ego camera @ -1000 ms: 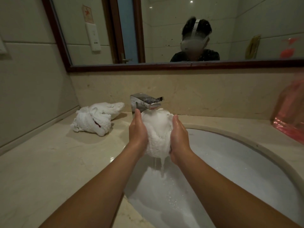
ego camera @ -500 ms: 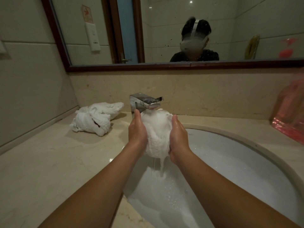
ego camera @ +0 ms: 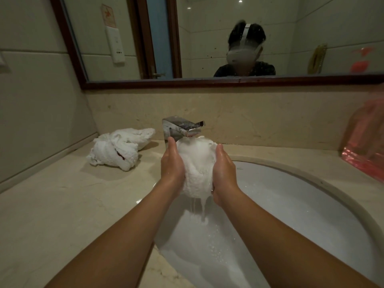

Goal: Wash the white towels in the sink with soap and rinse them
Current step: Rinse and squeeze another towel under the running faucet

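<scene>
Head view: wet white towel (ego camera: 196,169) bunched directly under the faucet (ego camera: 182,127), above the sink (ego camera: 311,204), water draining off it. Left hand (ego camera: 172,165) and right hand (ego camera: 223,171) cup its sides, fingers curved around it. Second towel (ego camera: 118,148) lies on the countertop (ego camera: 52,204), left.

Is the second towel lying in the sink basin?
No, the second towel lies bunched on the counter left of the faucet, outside the sink.

Beige stone counter (ego camera: 52,204) carries a crumpled white towel (ego camera: 119,147), a chrome tap (ego camera: 180,127) and a pink bag (ego camera: 365,154).
</scene>
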`<state>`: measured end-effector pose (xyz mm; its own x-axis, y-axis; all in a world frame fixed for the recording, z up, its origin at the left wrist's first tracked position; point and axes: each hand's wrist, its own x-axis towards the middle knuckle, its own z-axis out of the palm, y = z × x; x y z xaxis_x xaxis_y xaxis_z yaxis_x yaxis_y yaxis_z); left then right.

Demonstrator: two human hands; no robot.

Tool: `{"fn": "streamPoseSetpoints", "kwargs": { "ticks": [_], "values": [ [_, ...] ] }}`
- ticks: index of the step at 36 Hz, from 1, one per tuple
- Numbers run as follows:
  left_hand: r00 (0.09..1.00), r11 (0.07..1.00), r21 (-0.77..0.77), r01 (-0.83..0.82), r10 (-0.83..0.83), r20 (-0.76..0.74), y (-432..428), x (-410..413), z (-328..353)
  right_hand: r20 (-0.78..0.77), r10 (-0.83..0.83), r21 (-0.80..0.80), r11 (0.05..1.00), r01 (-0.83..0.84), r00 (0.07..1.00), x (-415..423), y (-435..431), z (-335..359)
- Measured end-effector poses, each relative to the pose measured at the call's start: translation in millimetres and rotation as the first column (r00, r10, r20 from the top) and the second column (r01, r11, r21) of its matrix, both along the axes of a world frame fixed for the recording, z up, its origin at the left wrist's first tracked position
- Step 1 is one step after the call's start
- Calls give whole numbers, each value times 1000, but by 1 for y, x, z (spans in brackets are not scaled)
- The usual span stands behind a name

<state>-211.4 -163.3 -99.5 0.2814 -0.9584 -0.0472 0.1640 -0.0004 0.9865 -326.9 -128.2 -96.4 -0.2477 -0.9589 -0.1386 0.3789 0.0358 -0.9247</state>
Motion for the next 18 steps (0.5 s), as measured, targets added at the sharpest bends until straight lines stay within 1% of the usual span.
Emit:
{"fn": "streamPoseSetpoints", "kwargs": {
  "ticks": [11, 18],
  "values": [
    [1000, 1000, -28, 8, -7, 11, 7, -3, 6, -8, -12, -29, 999, 12, 1000, 2, 2, 1],
    [1000, 999, -40, 4, -4, -3, 5, -1, 3, 15, -30, -51, 998, 31, 999, 2, -1, 0]
  ]
}}
